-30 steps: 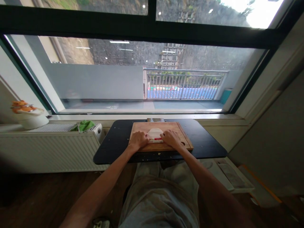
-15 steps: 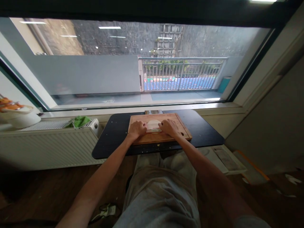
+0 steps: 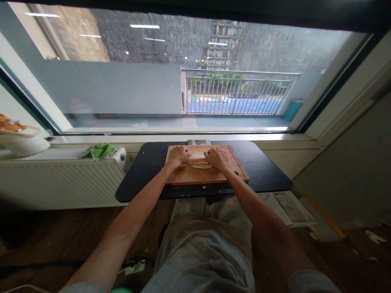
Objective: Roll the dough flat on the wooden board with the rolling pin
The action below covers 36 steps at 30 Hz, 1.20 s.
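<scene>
Left hand (image 3: 177, 156), right hand (image 3: 217, 157) curling closed over rolling pin (image 3: 197, 156) ends, pressing dough (image 3: 200, 165) on board (image 3: 210, 174); pin lying left-right.

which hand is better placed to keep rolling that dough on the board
Neither clearly. The left hand and right hand sit level on the two ends of the rolling pin, over the dough on the cutting board.

Board (image 3: 210, 175) wood, smooth, low sheen, table (image 3: 265, 175) matt black, speckled with crumbs, dough (image 3: 200, 165) pale, soft matt, radiator (image 3: 58, 179) white ribbed metal, cloth (image 3: 99, 150) green fabric, bowl (image 3: 23, 143) glossy white.
</scene>
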Each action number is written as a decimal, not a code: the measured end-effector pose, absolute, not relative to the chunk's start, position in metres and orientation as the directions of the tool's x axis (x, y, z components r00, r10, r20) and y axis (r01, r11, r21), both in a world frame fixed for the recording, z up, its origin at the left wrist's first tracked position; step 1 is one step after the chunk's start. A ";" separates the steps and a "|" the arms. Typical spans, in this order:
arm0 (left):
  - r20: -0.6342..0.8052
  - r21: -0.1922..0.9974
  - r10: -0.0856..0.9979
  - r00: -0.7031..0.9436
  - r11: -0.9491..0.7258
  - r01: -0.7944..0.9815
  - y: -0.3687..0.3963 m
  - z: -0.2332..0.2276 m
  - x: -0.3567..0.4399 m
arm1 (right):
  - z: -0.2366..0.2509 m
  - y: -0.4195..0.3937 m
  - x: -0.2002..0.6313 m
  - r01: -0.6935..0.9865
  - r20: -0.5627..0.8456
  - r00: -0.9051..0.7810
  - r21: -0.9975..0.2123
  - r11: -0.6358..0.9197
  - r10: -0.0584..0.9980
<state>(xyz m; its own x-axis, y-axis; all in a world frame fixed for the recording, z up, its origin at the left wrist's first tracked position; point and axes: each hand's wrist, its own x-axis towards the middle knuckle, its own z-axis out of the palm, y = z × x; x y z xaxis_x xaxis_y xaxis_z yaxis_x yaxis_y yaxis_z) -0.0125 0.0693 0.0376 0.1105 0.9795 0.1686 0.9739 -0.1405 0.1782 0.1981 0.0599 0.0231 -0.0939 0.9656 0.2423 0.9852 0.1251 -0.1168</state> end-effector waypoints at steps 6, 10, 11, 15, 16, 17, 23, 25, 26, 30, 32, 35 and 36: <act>0.137 0.139 0.982 0.133 -0.152 0.979 0.084 0.040 -0.011 | 0.028 0.070 0.198 0.980 0.143 -0.132 -0.127 0.151 0.981; 0.049 0.154 0.983 0.175 -0.181 0.971 0.090 0.036 -0.013 | 0.030 0.070 0.199 0.980 0.110 -0.152 -0.112 0.165 0.982; 0.040 0.158 0.983 0.180 -0.184 0.970 0.091 0.034 -0.013 | 0.030 0.068 0.199 0.980 0.113 -0.151 -0.109 0.164 0.982; 0.034 0.159 0.981 0.190 -0.193 0.968 0.085 0.030 -0.015 | 0.032 0.057 0.198 0.984 0.132 -0.142 -0.089 0.154 0.981; 0.035 0.156 0.980 0.195 -0.198 0.968 0.082 0.030 -0.016 | 0.032 0.053 0.197 0.985 0.140 -0.143 -0.081 0.155 0.980; 0.037 0.151 0.979 0.201 -0.204 0.967 0.078 0.029 -0.016 | 0.033 0.049 0.197 0.985 0.146 -0.143 -0.072 0.155 0.979; 0.093 0.125 0.975 0.204 -0.214 0.969 0.044 0.029 -0.016 | 0.035 0.021 0.194 0.989 0.154 -0.123 -0.058 0.133 0.980; 0.149 0.130 0.967 0.205 -0.225 0.966 0.030 0.029 -0.017 | 0.036 0.014 0.194 0.989 0.156 -0.123 -0.061 0.133 0.980; 0.171 0.135 0.964 0.202 -0.226 0.965 0.024 0.029 -0.018 | 0.036 0.012 0.194 0.989 0.151 -0.126 -0.062 0.136 0.981; 0.209 0.152 0.950 0.230 -0.264 0.953 0.005 0.025 -0.020 | 0.040 0.005 0.193 0.989 0.121 -0.133 -0.052 0.140 0.984; 0.216 0.158 0.947 0.236 -0.272 0.949 0.000 0.023 -0.020 | 0.041 0.002 0.191 0.990 0.111 -0.129 -0.042 0.134 0.985; 0.219 0.169 0.945 0.242 -0.281 0.945 -0.005 0.020 -0.020 | 0.040 -0.003 0.189 0.991 0.109 -0.123 -0.038 0.127 0.986; 0.223 0.173 0.944 0.241 -0.282 0.944 -0.007 0.020 -0.020 | 0.039 -0.005 0.188 0.991 0.114 -0.120 -0.041 0.125 0.986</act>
<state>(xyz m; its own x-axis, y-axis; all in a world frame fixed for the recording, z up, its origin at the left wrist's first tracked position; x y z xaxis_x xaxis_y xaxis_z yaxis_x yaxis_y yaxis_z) -0.0202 -0.0068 0.0200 0.2411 0.9445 0.2232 0.9438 -0.2817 0.1728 0.1881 -0.0045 0.0391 -0.1200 0.9862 0.1136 0.9913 0.1254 -0.0408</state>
